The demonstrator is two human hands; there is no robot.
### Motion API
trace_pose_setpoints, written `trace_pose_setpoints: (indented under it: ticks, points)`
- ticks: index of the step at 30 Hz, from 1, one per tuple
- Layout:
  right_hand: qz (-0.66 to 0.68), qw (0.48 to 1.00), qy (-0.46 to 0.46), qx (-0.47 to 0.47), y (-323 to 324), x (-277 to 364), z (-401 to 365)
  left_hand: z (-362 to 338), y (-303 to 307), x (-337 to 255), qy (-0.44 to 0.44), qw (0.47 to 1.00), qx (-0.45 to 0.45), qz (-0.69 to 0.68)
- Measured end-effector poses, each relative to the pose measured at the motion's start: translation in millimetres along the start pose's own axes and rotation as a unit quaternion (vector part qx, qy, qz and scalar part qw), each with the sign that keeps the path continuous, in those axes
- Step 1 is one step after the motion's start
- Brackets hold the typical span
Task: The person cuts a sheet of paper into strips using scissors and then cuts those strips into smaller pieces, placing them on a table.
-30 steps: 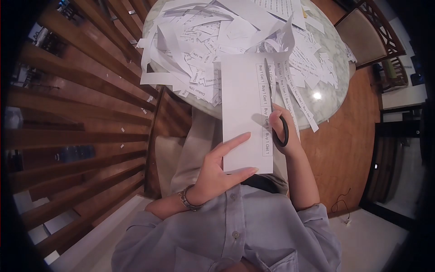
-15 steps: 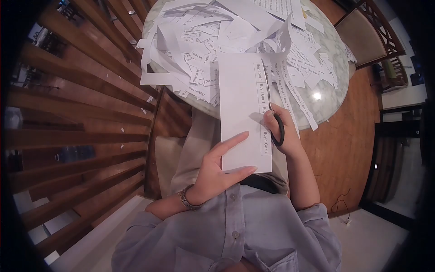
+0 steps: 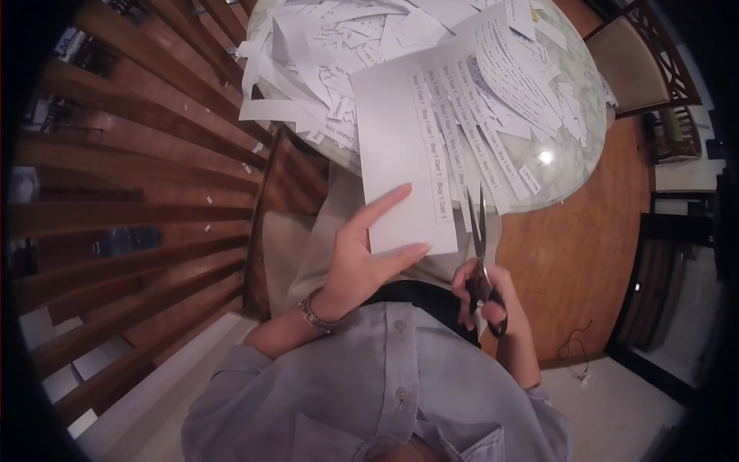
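Note:
My left hand grips the lower part of a white sheet of paper, with thumb and a finger lying over its face. A column printed "Buy 1 Get 1" runs along the sheet's right side. Several long strips with the same print fan out to the right of it, their upper ends near the sheet's top. Black-handled scissors are in my right hand, below and right of the sheet. Their blades point up, slightly parted, close to the strips' lower ends.
A round marble-patterned table bears a heap of cut paper slips and offcuts. Wooden slats stand on the left. A padded chair is at the upper right. A thin cable lies on the floor.
My right hand has drawn the scissors down, away from the sheet, and the blades now show. The sheet has tilted and shifted up-left, with the strips more spread out.

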State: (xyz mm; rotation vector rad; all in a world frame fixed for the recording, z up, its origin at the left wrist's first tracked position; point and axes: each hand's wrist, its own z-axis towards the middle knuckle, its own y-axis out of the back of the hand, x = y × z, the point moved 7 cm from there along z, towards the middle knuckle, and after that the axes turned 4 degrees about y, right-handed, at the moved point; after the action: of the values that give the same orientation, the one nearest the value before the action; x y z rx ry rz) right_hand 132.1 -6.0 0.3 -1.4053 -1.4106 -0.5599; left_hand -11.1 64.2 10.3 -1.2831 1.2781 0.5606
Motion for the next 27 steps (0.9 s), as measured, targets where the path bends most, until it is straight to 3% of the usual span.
trace_pose_setpoints:
  ticks: [7, 27]
  points:
    - [-0.016, 0.998, -0.058, 0.028, -12.3, -28.7, -24.3, 13.0, 0.1, 4.6, -0.057, 0.997, -0.026, 0.053]
    - [0.008, 0.999, 0.0, 0.033, -24.7, -31.2, -1.5, 5.5, -7.8, 12.8, -0.036, 0.998, -0.015, 0.053]
